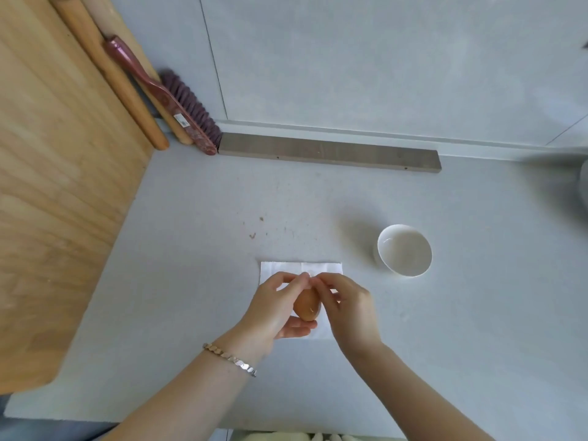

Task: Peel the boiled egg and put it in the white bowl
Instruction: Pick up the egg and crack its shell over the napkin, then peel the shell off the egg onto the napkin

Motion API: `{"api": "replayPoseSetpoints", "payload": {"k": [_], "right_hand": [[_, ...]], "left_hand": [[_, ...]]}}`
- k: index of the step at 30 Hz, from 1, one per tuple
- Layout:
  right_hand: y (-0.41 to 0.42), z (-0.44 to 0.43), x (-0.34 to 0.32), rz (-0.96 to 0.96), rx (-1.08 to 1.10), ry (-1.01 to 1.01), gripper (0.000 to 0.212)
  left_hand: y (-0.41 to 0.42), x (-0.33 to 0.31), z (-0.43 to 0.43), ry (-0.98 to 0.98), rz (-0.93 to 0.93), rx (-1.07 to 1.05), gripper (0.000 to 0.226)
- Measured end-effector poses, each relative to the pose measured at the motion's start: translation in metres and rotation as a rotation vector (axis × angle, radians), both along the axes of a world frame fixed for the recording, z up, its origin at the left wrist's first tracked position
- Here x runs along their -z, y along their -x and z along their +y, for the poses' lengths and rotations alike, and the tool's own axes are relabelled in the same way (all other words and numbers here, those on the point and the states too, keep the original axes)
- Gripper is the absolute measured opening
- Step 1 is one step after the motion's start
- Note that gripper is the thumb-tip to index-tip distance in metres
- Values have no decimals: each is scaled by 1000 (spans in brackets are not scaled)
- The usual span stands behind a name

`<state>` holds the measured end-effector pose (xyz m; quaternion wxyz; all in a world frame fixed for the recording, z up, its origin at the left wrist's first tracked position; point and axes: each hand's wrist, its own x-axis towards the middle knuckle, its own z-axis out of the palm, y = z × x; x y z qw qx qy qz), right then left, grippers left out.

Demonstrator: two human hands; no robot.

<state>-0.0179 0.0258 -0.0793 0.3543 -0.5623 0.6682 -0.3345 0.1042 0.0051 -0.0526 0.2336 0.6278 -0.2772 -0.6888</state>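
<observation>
A brown boiled egg (306, 305) with its shell on is held over a white paper napkin (321, 269) on the grey counter. My left hand (273, 310) cups the egg from the left and below, with a bracelet on that wrist. My right hand (348, 308) touches the egg's top and right side, fingertips meeting those of the left hand. The white bowl (404, 250) stands empty to the right of the napkin, a short way beyond my right hand.
A large wooden board (54, 192) leans at the left, with wooden rolling pins (105, 74) and a dark red brush (178, 103) behind it. A grey wooden bar (327, 152) lies along the back wall. Small shell crumbs (256, 229) dot the counter.
</observation>
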Motion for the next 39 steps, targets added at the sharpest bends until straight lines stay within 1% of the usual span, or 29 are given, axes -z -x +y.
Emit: {"api": "replayPoseSetpoints", "payload": {"k": [1, 2, 4, 5, 8, 9, 11, 12, 13, 15, 18, 20, 22, 23, 24, 26, 27, 28, 30, 32, 33, 35, 39], "right_hand": [[0, -1, 0, -1, 17, -19, 15], [0, -3, -2, -43, 49, -47, 13], [4, -7, -1, -114, 100, -102, 14], [7, -9, 2, -65, 76, -114, 18], [17, -14, 18, 185, -117, -231, 22], [17, -15, 22, 216, -153, -265, 23], [18, -18, 30, 237, -188, -289, 27], [18, -20, 34, 254, -221, -303, 23], [18, -21, 37, 260, -261, -330, 22], [21, -22, 40, 268, -306, -368, 25], [30, -26, 44, 286, -222, -359, 19], [36, -31, 42, 334, -209, -359, 21], [38, -33, 41, 447, -325, -372, 21], [39, -34, 41, 461, -384, -376, 18], [39, -35, 42, 438, -429, -378, 21], [41, -36, 43, 361, -458, -395, 37], [43, -37, 41, 328, -445, -391, 36], [44, -39, 38, 284, -413, -364, 31], [45, -40, 30, 123, -300, -306, 20], [44, -38, 20, -42, -227, -247, 15], [43, -36, 16, -89, -218, -238, 15], [40, -32, 11, -134, -215, -236, 18], [36, -29, 11, -176, -150, -222, 18]], "left_hand": [[-1, 2, 1, 8, -5, 8, 23], [-3, 4, 1, 16, -16, 10, 21], [-5, 8, 3, 35, -46, -1, 18], [-6, 11, 3, 47, -59, -13, 16], [-9, 18, 4, 54, -89, -54, 15], [-10, 20, 4, 43, -101, -65, 18], [-10, 24, 4, 12, -132, -74, 27], [-10, 26, 4, -1, -151, -68, 29], [-9, 28, 4, -10, -167, -63, 29], [-7, 32, 4, -29, -188, -74, 26], [-2, 35, 3, -48, -198, -104, 25], [2, 35, 3, -44, -206, -117, 25], [8, 36, 3, -45, -210, -121, 26], [11, 36, 3, -47, -209, -123, 26], [13, 36, 2, -47, -208, -127, 24], [18, 36, 1, -49, -202, -132, 21], [19, 36, 0, -55, -197, -128, 22], [20, 35, 0, -66, -186, -126, 23], [21, 34, -1, -98, -145, -131, 27], [22, 32, -1, -120, -93, -146, 27], [22, 32, -1, -121, -68, -159, 26], [23, 30, 0, -108, -37, -178, 22], [26, 28, 1, -78, -44, -210, 28]]}}
